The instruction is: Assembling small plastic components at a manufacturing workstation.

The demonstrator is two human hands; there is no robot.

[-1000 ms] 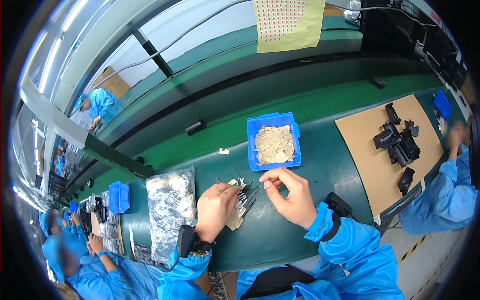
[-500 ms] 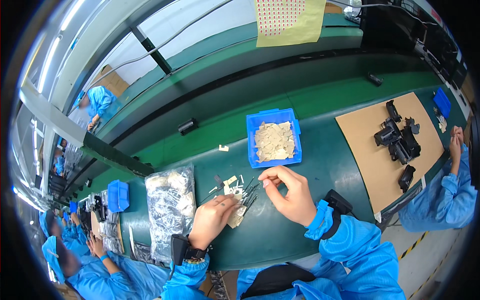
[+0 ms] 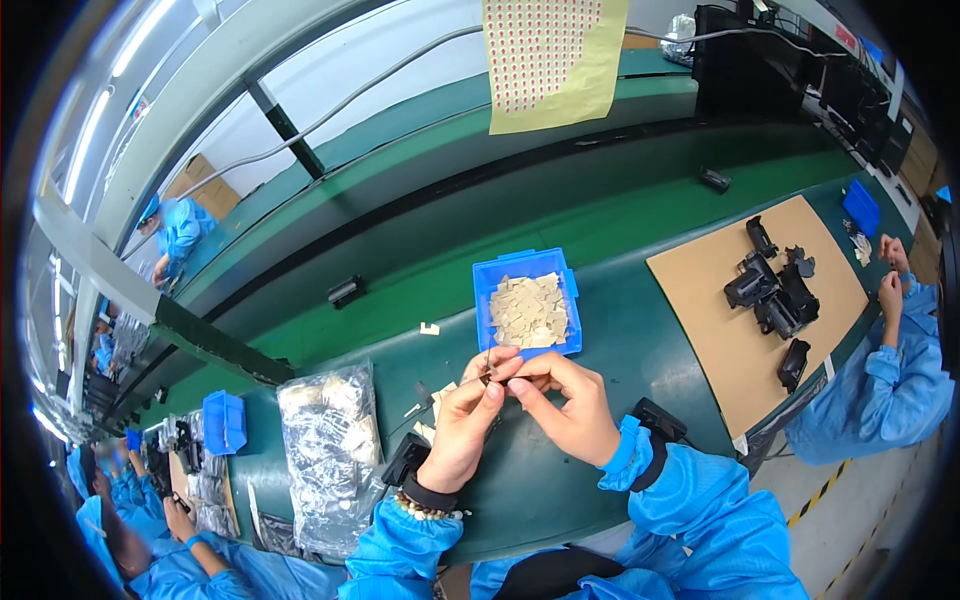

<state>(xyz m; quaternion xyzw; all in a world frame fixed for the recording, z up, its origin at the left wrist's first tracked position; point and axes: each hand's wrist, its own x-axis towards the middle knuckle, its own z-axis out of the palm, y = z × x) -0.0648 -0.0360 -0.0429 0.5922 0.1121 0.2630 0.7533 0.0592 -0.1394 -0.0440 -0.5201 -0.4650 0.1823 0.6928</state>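
Note:
My left hand (image 3: 462,430) and my right hand (image 3: 568,402) meet at the fingertips in front of the blue bin. Between them is a small, thin dark piece (image 3: 488,378), pinched by both; its exact kind is too small to make out. Beneath and beside my left hand lies a loose pile of pale paper pieces (image 3: 425,432) and dark slivers, mostly covered by that hand. Just beyond my fingers stands a blue plastic bin (image 3: 483,272) heaped with small beige paper pieces (image 3: 530,310).
A clear plastic bag (image 3: 328,450) of parts lies left on the green table. To the right, black moulded parts (image 3: 775,292) rest on a brown cardboard sheet (image 3: 690,290). Co-workers in blue sit on both sides. A green conveyor (image 3: 420,285) carrying black parts runs beyond.
My left hand has lifted off the pile and moved up and right. My right hand has come in to it, and their fingertips now meet at the dark piece. The view has shifted slightly.

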